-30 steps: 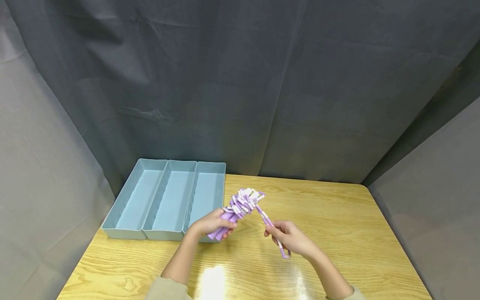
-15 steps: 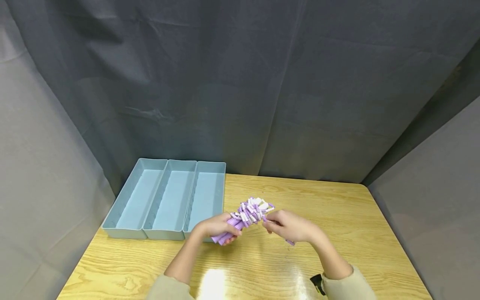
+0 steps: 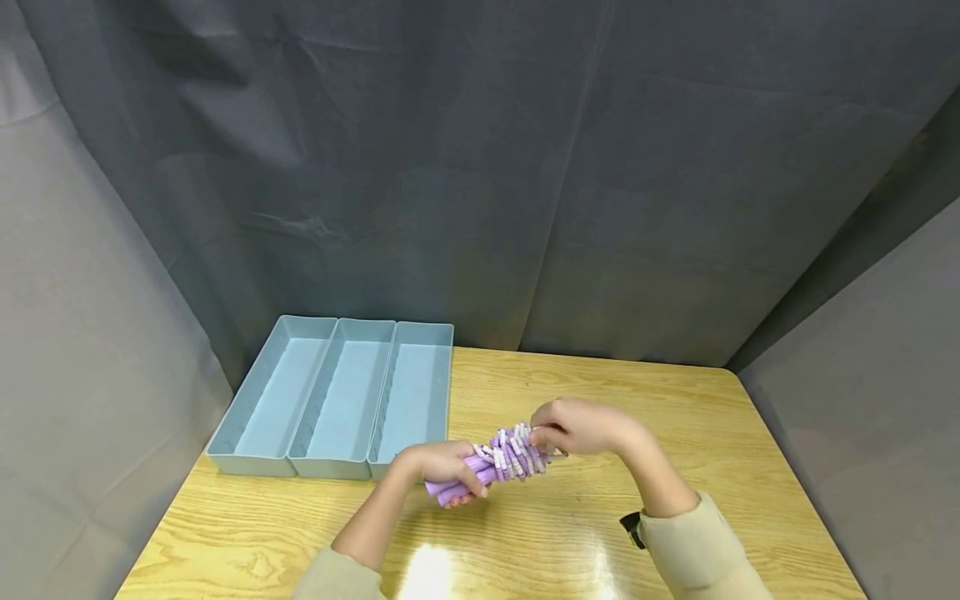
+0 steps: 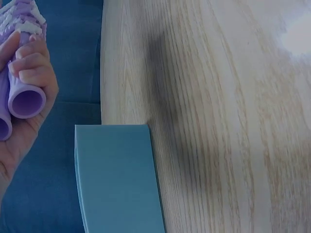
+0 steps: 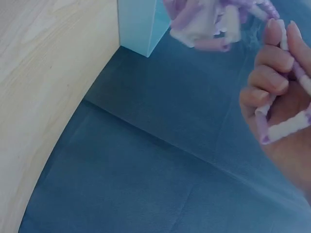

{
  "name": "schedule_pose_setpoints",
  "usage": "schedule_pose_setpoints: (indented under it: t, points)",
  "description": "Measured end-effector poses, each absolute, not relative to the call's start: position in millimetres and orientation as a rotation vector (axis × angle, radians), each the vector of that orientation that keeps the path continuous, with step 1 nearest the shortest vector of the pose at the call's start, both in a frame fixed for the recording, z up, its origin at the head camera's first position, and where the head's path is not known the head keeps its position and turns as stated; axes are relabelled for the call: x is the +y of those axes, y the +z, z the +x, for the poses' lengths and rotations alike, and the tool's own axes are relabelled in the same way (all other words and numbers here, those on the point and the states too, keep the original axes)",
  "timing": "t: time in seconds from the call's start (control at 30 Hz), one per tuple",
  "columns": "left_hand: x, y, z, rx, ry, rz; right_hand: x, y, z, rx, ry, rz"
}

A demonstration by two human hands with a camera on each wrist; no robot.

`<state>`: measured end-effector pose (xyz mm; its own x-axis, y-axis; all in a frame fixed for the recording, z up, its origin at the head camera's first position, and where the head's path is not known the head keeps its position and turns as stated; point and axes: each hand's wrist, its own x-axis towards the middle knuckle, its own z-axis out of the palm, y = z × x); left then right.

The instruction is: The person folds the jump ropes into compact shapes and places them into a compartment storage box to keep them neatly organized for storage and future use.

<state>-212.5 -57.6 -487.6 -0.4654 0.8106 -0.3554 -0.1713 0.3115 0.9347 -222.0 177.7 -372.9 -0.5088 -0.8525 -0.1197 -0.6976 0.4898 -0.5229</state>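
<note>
My left hand [image 3: 444,465] grips the purple handles [image 3: 448,492] of a beaded jump rope [image 3: 513,454] above the table. The rope's purple and white beads are wound in a thick bundle just past that hand. Two hollow handle ends [image 4: 20,87] poke out below the curled fingers in the left wrist view. At the bundle's far end, my right hand [image 3: 581,425] pinches the loose rope. In the right wrist view, a beaded loop [image 5: 289,127] hangs across the right palm, and the bundle [image 5: 209,22] is beside it, partly cut off by the frame's edge.
Three long blue-grey trays [image 3: 322,468] stand side by side at the table's back left. The light wooden table [image 3: 660,500] extends to the right and in front. Dark cloth [image 3: 480,167] hangs behind it, with pale cloth walls on both sides.
The right hand has drawn in, up and over the bundle's far end, shortening the loose tail. The left hand has shifted slightly right with the handles, and the bundle has moved lower and right.
</note>
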Motion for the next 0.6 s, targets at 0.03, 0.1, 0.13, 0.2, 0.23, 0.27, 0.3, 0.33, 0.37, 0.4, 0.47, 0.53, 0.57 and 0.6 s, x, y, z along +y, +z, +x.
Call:
schedule_pose_setpoints:
  t: [0.03, 0.1, 0.13, 0.2, 0.23, 0.27, 0.3, 0.33, 0.37, 0.4, 0.47, 0.53, 0.57, 0.6]
  points:
    - [-57.1, -487.4, -211.9, 1.639, 1.312, 0.594, 178.1, -374.0, -223.4, 2.376, -0.590, -1.309]
    - [-56.0, -486.7, -210.8, 1.624, 1.303, 0.600, 178.7, -375.6, -225.7, 2.383, -0.602, -1.335]
    - [-55.4, -486.3, -210.3, 1.611, 1.301, 0.605, 179.1, -376.4, -226.8, 2.387, -0.609, -1.357]
    - [-54.5, -485.9, -209.6, 1.589, 1.296, 0.616, 179.7, -377.8, -228.8, 2.394, -0.630, -1.379]
    - [-54.1, -485.8, -209.3, 1.576, 1.293, 0.622, 180.0, -378.5, -229.8, 2.398, -0.645, -1.383]
    - [-53.8, -485.7, -209.0, 1.564, 1.292, 0.627, 180.2, -379.2, -230.7, 2.404, -0.662, -1.384]
    - [-53.3, -485.7, -208.7, 1.552, 1.292, 0.632, 180.4, -380.1, -231.5, 2.403, -0.687, -1.377]
    - [-53.0, -485.9, -208.5, 1.542, 1.292, 0.639, 180.6, -381.0, -232.3, 2.400, -0.714, -1.371]
    - [-52.5, -486.1, -208.4, 1.534, 1.292, 0.645, 180.8, -381.8, -233.0, 2.395, -0.743, -1.357]
    - [-52.1, -486.2, -208.1, 1.525, 1.290, 0.651, 181.1, -382.9, -233.5, 2.392, -0.771, -1.349]
    - [-51.6, -486.9, -207.4, 1.513, 1.291, 0.664, 182.5, -386.8, -235.1, 2.379, -0.835, -1.340]
    - [-51.2, -487.5, -206.7, 1.498, 1.293, 0.676, 184.5, -392.3, -237.0, 2.352, -0.909, -1.335]
    - [-51.0, -487.5, -206.3, 1.487, 1.296, 0.679, 185.9, -395.6, -238.3, 2.330, -0.955, -1.328]
    - [-50.9, -487.4, -205.9, 1.473, 1.300, 0.682, 187.3, -399.1, -239.5, 2.305, -1.003, -1.323]
